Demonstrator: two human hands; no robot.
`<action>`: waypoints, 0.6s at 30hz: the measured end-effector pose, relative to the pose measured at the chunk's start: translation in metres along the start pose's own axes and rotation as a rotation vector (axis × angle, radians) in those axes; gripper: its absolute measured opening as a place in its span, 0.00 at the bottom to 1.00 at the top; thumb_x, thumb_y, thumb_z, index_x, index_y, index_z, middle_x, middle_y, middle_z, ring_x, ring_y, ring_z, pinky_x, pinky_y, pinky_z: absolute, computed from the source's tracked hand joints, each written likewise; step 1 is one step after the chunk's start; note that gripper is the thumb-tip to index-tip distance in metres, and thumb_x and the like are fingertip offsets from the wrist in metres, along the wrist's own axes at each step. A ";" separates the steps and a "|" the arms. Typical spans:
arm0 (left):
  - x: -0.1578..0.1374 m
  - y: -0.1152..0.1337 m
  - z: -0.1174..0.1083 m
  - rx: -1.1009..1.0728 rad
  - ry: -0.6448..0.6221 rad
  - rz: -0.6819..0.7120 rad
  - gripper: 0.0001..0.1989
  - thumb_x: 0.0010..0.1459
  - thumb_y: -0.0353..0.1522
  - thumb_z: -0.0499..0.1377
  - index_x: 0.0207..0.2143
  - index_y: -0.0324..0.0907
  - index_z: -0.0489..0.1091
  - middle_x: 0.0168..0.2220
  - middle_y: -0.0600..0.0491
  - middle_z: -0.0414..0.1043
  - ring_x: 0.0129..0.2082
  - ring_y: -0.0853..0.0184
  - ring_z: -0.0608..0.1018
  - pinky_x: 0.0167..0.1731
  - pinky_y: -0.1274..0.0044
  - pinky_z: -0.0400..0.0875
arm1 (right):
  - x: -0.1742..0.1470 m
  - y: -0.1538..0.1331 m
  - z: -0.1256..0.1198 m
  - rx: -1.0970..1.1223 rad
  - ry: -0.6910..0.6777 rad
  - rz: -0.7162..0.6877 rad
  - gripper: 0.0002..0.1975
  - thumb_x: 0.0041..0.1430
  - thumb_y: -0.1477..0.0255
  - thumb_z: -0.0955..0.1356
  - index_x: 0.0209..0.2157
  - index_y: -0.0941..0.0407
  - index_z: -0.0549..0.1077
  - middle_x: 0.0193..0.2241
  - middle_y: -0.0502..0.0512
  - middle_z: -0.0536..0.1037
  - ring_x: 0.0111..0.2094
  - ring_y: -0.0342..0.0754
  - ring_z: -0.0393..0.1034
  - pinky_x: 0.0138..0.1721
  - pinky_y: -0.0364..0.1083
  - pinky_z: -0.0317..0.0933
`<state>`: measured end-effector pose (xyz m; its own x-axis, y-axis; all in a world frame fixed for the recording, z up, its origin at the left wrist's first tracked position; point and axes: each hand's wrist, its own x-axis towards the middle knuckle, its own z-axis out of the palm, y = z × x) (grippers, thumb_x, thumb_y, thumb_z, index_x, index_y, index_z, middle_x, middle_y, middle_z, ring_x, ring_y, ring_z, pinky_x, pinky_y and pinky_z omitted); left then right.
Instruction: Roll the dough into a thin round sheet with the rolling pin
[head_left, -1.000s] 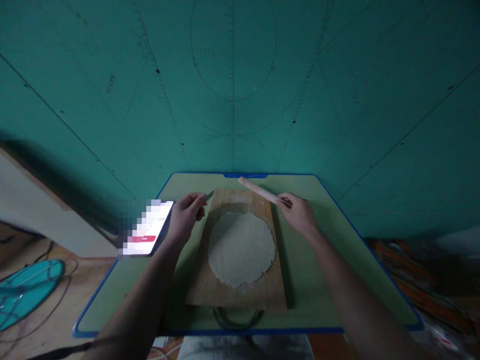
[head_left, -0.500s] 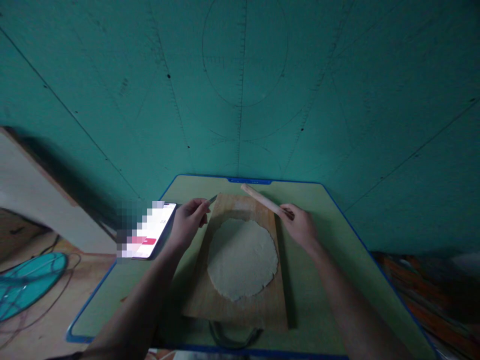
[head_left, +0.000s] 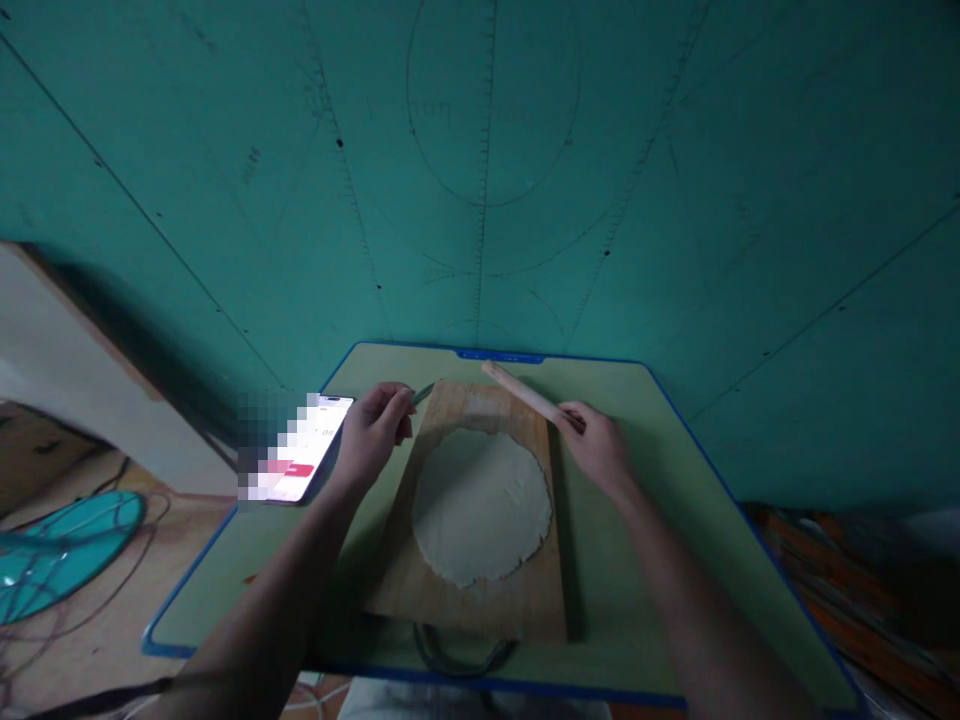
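Your right hand (head_left: 598, 445) grips the rolling pin (head_left: 527, 393), its long axis slanting forward-left; your left hand (head_left: 375, 428) pinches a thin strip (head_left: 423, 394) (kind unclear); the dough sheet (head_left: 480, 508) lies between both, nearer you

Behind the blue-edged green table (head_left: 615, 600), a teal wall (head_left: 225, 150) is showing drawn lines and arcs. Left of the table, a pale panel (head_left: 75, 365) is standing over brownish floor (head_left: 82, 655).

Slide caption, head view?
Dough sheet on a board; right hand holds a wooden rod, left hand a thin object.
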<state>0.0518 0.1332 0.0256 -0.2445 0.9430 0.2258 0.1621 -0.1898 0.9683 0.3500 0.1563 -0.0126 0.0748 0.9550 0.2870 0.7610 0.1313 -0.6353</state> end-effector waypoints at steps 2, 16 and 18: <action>0.001 -0.001 0.000 -0.016 0.004 0.004 0.13 0.55 0.43 0.60 0.29 0.42 0.67 0.16 0.60 0.64 0.14 0.73 0.65 0.15 0.81 0.58 | 0.000 -0.001 0.000 -0.010 -0.005 -0.015 0.07 0.60 0.67 0.67 0.38 0.51 0.78 0.35 0.55 0.84 0.36 0.54 0.79 0.35 0.49 0.70; -0.001 -0.003 -0.003 0.015 -0.056 0.057 0.13 0.56 0.42 0.60 0.28 0.41 0.67 0.16 0.60 0.64 0.15 0.74 0.65 0.17 0.81 0.58 | 0.000 -0.016 0.000 -0.125 -0.072 -0.051 0.08 0.63 0.69 0.67 0.40 0.51 0.78 0.37 0.54 0.84 0.38 0.51 0.78 0.36 0.45 0.67; 0.000 -0.001 -0.004 0.014 -0.061 0.060 0.13 0.54 0.42 0.61 0.28 0.41 0.68 0.16 0.60 0.64 0.15 0.74 0.65 0.17 0.81 0.58 | 0.001 -0.015 0.000 -0.126 -0.080 -0.044 0.08 0.63 0.69 0.67 0.41 0.51 0.78 0.38 0.54 0.84 0.39 0.51 0.78 0.36 0.45 0.66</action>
<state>0.0482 0.1321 0.0248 -0.1757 0.9450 0.2760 0.1886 -0.2428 0.9516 0.3384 0.1550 -0.0029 -0.0081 0.9678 0.2516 0.8377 0.1440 -0.5267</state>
